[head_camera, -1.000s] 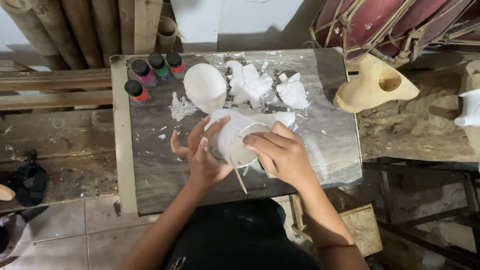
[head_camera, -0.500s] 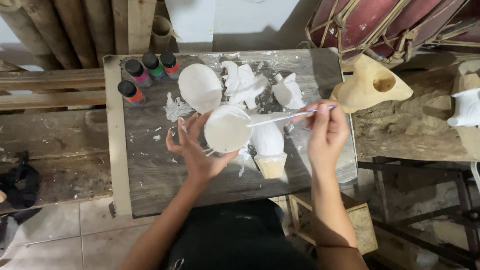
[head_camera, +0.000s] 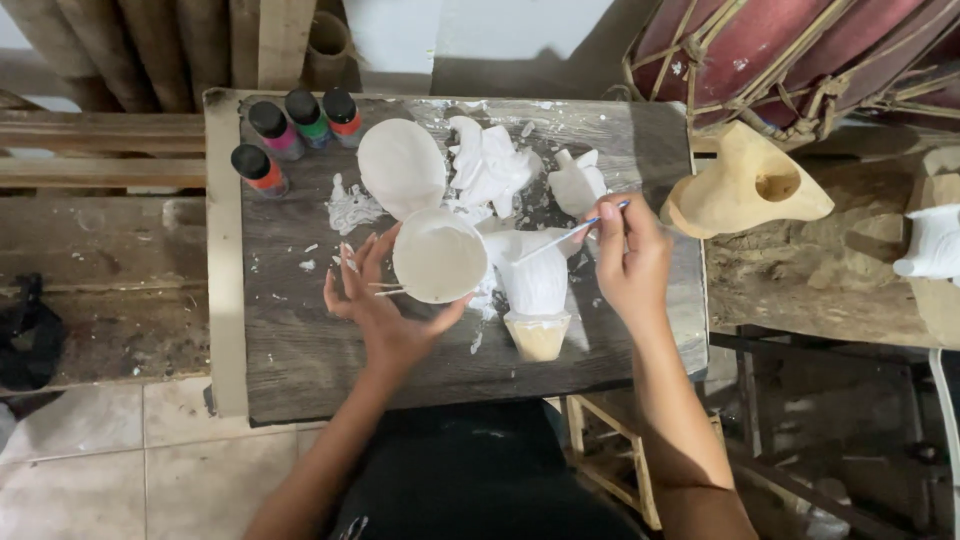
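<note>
Two hands work over the grey wooden table (head_camera: 300, 370), and the white-coated bowl (head_camera: 438, 256) serves as the landmark. Beneath it and to its left, the left hand (head_camera: 378, 305) cups it with fingers spread around its underside. To the bowl's right the right hand (head_camera: 632, 262) pinches a thin brush (head_camera: 570, 232) — fingers closed on the handle, its long axis slanting down-left toward the white-painted carving (head_camera: 535, 280) just beside the bowl. Four paint bottles (head_camera: 290, 135) stand up-left of the bowl — well apart.
</note>
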